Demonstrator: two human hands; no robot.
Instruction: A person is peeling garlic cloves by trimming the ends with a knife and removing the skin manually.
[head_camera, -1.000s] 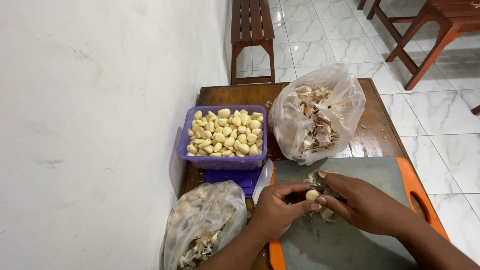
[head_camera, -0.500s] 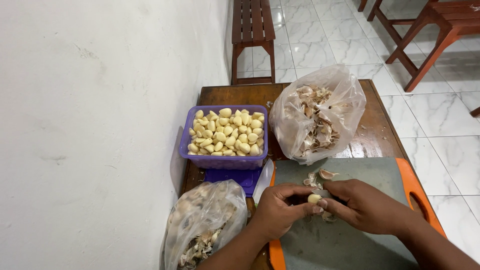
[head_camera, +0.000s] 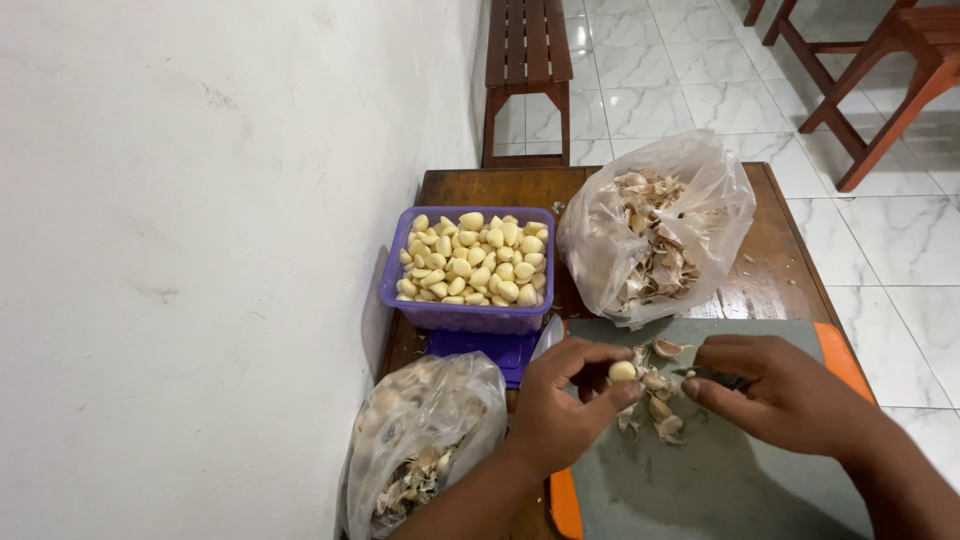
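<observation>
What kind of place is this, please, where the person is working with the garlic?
Probably a home kitchen or a small eatery's prep corner: a small dark wooden table against a white wall, white marble-look floor tiles, red-brown wooden chairs, and a purple plastic basket of peeled garlic cloves.

One head-worn camera looks steeply down and forward from close above the worktop (head_camera: 780, 270), white wall (head_camera: 200, 250) at left.

Bright, even daylight, glare on the glossy floor tiles (head_camera: 900, 240), soft shadows, sharp focus, slight wide-angle edge stretch.
</observation>
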